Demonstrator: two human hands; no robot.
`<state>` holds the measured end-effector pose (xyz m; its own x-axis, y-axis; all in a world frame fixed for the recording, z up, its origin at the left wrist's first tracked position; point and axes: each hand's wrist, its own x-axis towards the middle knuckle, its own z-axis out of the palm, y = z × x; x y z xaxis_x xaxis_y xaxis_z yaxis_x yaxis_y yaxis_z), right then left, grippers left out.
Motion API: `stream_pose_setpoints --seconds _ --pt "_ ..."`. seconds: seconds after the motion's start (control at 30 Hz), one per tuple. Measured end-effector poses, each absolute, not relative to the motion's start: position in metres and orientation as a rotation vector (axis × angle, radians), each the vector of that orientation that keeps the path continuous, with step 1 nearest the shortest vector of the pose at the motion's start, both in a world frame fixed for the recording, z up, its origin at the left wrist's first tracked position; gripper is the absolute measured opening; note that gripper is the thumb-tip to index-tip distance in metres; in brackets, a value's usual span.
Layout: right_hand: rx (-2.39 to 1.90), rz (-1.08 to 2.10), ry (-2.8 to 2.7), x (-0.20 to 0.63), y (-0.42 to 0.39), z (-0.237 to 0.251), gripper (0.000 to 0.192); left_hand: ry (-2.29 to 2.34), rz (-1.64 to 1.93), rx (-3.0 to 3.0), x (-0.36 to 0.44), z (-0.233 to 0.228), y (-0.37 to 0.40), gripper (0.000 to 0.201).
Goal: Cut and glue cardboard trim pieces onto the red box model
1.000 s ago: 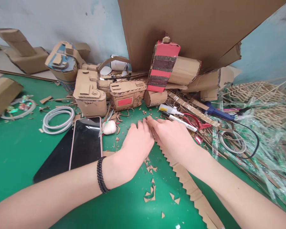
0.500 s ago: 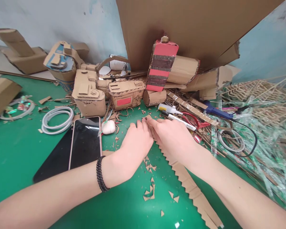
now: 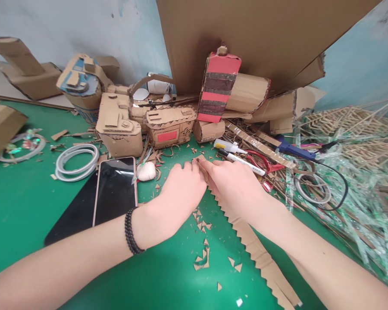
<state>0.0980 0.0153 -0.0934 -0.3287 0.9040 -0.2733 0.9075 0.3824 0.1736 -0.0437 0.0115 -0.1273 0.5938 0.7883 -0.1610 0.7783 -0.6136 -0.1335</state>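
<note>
We are working with two bare hands and one long brown cardboard strip with a saw-toothed edge (image 3: 260, 254). We are counting also one phone with a black screen and pale pink rim (image 3: 114, 189), one rounded white plastic case (image 3: 146, 171), one white marker pen with a black cap (image 3: 245, 162) and one white bottle with a yellow label (image 3: 228, 146). The strip is lying on the green tabletop (image 3: 129, 284), its long axis slanting from the centre to the lower right of the frame; its upper end is pointing to the upper left, and its teeth are facing the lower left. At the centre, the fingers of our right hand (image 3: 237, 183) are closing around this upper end. Our left hand (image 3: 181, 189) is resting against it, fingers bent and together; we cannot tell whether they are gripping, because the fingertips are hiding.
</note>
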Motion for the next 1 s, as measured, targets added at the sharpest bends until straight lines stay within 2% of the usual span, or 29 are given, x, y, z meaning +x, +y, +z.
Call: stream_pose_setpoints --seconds 0.17,0.4,0.57,0.77,1.0 --pt "1.602 -0.045 2.296 0.101 0.011 -0.091 0.049 -1.359 0.296 -2.798 -0.057 -0.114 0.019 0.048" --pt "1.612 -0.059 2.334 0.106 0.011 -0.095 0.052 -1.313 0.437 -2.906 -0.054 -0.113 0.018 0.060" --pt "1.588 -0.050 2.374 0.107 0.011 -0.097 0.051 -1.288 0.413 -2.892 -0.048 -0.116 0.014 0.065" --pt "1.544 -0.046 2.372 0.106 0.012 -0.092 0.050 -1.240 0.486 -2.833 -0.042 -0.120 0.012 0.059" --pt "1.532 -0.068 2.311 0.102 0.012 -0.088 0.055 -1.196 0.398 -2.807 -0.038 -0.126 0.009 0.053"
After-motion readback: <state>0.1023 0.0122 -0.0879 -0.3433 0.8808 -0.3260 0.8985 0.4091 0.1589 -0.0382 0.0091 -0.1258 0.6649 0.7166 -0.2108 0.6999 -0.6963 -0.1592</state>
